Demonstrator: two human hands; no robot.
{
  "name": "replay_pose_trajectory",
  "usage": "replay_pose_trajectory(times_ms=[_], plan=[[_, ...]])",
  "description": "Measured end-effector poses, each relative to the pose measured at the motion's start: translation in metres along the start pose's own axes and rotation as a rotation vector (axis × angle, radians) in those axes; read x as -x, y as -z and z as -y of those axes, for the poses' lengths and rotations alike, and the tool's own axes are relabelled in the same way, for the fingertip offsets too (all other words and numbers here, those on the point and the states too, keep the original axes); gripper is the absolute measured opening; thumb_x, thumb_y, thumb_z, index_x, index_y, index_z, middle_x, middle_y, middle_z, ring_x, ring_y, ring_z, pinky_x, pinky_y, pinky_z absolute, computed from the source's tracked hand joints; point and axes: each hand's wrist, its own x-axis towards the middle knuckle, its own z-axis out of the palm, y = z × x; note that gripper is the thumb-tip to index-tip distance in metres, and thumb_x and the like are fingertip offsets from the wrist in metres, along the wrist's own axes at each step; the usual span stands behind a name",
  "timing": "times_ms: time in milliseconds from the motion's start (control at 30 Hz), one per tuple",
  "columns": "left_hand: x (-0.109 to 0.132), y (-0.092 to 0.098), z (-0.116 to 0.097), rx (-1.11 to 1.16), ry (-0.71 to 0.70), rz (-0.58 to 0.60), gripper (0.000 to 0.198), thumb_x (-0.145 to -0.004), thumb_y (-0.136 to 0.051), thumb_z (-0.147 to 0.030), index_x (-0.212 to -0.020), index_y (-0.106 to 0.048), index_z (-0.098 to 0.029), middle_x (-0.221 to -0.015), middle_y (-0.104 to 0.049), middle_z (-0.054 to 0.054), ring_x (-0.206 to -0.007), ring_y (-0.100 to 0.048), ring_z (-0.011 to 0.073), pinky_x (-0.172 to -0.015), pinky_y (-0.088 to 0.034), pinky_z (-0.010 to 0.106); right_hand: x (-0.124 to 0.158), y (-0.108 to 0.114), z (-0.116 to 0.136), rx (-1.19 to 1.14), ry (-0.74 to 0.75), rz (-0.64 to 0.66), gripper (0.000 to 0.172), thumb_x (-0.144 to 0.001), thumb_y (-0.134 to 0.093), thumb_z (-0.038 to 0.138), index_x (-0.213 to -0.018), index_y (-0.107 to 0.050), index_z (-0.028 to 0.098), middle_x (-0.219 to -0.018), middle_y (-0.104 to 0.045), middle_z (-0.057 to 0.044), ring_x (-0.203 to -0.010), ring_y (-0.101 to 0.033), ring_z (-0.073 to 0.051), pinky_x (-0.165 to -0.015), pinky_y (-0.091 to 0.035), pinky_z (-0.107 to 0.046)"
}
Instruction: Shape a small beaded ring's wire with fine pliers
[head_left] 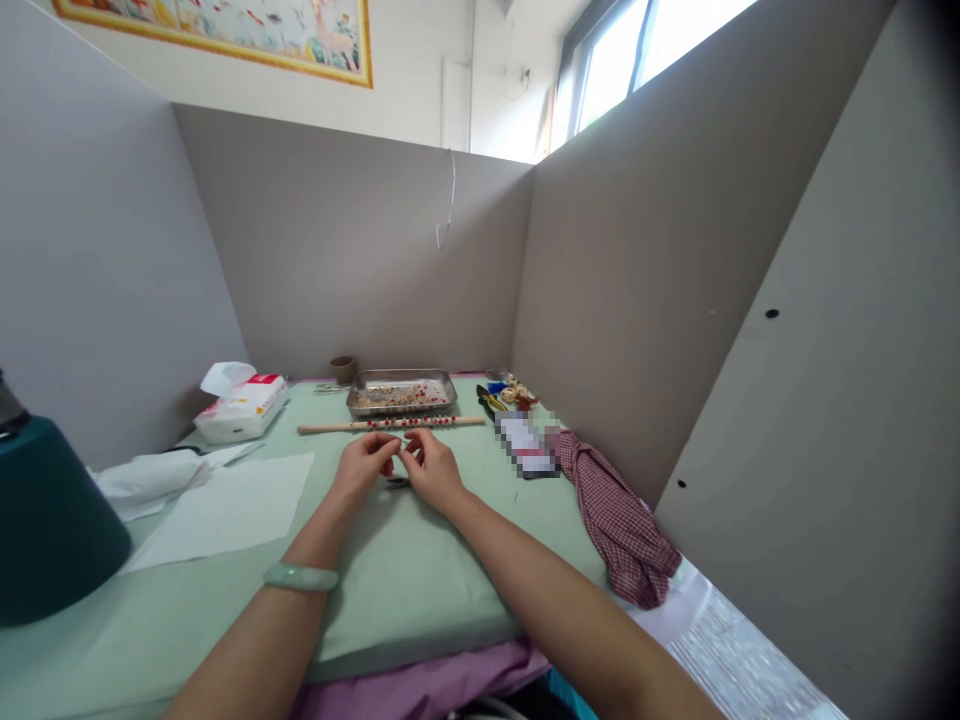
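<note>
Both hands meet fingertip to fingertip above the green tabletop (420, 580). My left hand (362, 462) is pinched, its thumb and forefinger closed on something too small to make out. My right hand (433, 468) is pinched in the same way, close beside it. A small dark tool (397, 483), perhaps pliers, lies partly hidden beneath the hands. Just beyond them lies a wooden stick (330, 428) with red beaded pieces (420, 422) along it. Behind the stick stands a metal tray (402, 374) holding red and gold bits.
Left are a tissue pack (244, 408), white paper (232, 510) and a dark green rounded object (60, 530). Right are pliers (491, 402), a blurred-out phone-like item (527, 447) and a checked cloth (619, 520). A brown cup (343, 369) stands behind. Grey partitions (360, 240) enclose the table.
</note>
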Motion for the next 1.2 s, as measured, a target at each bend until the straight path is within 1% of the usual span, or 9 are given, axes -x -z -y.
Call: replay_pose_trajectory(times_ms=[133,333,433,667,767,867,1000,1100,1200], plan=[[0.0022,0.0004,-0.0032,0.029,0.012,0.013,0.033,-0.058,-0.071,-0.041,-0.073,-0.062,-0.013,-0.057,-0.058,0.000,-0.047,-0.047,0.0104,-0.050,-0.041,0.025,0.0034,0.0019,0.0056,0.086,0.091,0.026,0.022,-0.086,-0.049,0.030,-0.105,-0.054,0.021,-0.093,-0.064,-0.002,-0.072,-0.058,-0.013,-0.070,-0.043,-0.025],[0.0021,0.0000,-0.0031,0.048,-0.006,0.027,0.033,-0.060,-0.071,-0.040,-0.075,-0.060,-0.013,-0.065,-0.062,0.002,-0.047,-0.046,0.0085,-0.049,-0.039,0.024,0.0046,0.0016,0.0052,0.141,0.093,0.006,0.019,-0.086,-0.050,0.031,-0.102,-0.055,0.021,-0.095,-0.063,-0.002,-0.077,-0.057,-0.014,-0.068,-0.041,-0.024],[0.0026,-0.0011,-0.0034,0.048,-0.012,0.050,0.032,-0.061,-0.071,-0.041,-0.073,-0.058,-0.014,-0.062,-0.061,0.000,-0.045,-0.045,0.0078,-0.047,-0.037,0.023,0.0052,0.0015,0.0048,0.181,0.085,0.011,0.017,-0.087,-0.048,0.030,-0.098,-0.056,0.021,-0.092,-0.063,-0.003,-0.077,-0.057,-0.015,-0.069,-0.040,-0.025],[0.0035,-0.0021,-0.0033,0.114,0.003,0.084,0.032,-0.061,-0.071,-0.040,-0.074,-0.056,-0.014,-0.066,-0.063,0.002,-0.042,-0.043,0.0061,-0.043,-0.033,0.022,0.0056,0.0020,0.0069,0.183,0.134,-0.008,0.024,-0.086,-0.047,0.027,-0.108,-0.054,0.021,-0.100,-0.061,-0.004,-0.079,-0.056,-0.015,-0.070,-0.042,-0.025],[0.0028,-0.0016,-0.0013,0.147,0.011,0.079,0.031,-0.062,-0.071,-0.037,-0.074,-0.056,-0.014,-0.067,-0.064,0.003,-0.040,-0.040,0.0048,-0.041,-0.031,0.021,0.0057,0.0018,0.0070,0.196,0.098,-0.012,0.021,-0.086,-0.048,0.031,-0.103,-0.056,0.020,-0.094,-0.063,-0.003,-0.075,-0.056,-0.014,-0.066,-0.040,-0.024],[0.0030,-0.0021,-0.0012,0.160,0.018,0.088,0.031,-0.062,-0.072,-0.037,-0.073,-0.056,-0.013,-0.060,-0.061,0.001,-0.038,-0.039,0.0048,-0.040,-0.030,0.020,0.0059,0.0020,0.0072,0.221,0.106,0.000,0.018,-0.087,-0.045,0.030,-0.096,-0.058,0.021,-0.086,-0.063,-0.002,-0.074,-0.057,-0.014,-0.065,-0.039,-0.024],[0.0053,-0.0038,-0.0047,0.241,0.038,0.097,0.032,-0.064,-0.071,-0.039,-0.076,-0.057,-0.013,-0.056,-0.057,-0.002,-0.037,-0.037,0.0042,-0.039,-0.031,0.021,0.0059,0.0027,0.0089,0.197,0.159,-0.010,0.024,-0.085,-0.046,0.024,-0.106,-0.057,0.022,-0.094,-0.063,-0.002,-0.078,-0.057,-0.015,-0.069,-0.041,-0.024],[0.0062,-0.0040,-0.0065,0.291,0.048,0.116,0.032,-0.063,-0.072,-0.036,-0.078,-0.057,-0.012,-0.067,-0.063,0.001,-0.037,-0.036,0.0027,-0.040,-0.032,0.020,0.0054,0.0026,0.0092,0.159,0.154,-0.021,0.030,-0.084,-0.048,0.024,-0.114,-0.053,0.022,-0.098,-0.062,-0.002,-0.077,-0.056,-0.014,-0.071,-0.042,-0.025],[0.0055,-0.0032,-0.0060,0.330,0.064,0.117,0.032,-0.063,-0.073,-0.034,-0.080,-0.056,-0.012,-0.074,-0.065,0.004,-0.038,-0.036,0.0019,-0.041,-0.032,0.020,0.0047,0.0016,0.0075,0.123,0.118,-0.033,0.028,-0.085,-0.048,0.030,-0.112,-0.053,0.021,-0.094,-0.062,-0.002,-0.072,-0.056,-0.013,-0.068,-0.042,-0.024]])
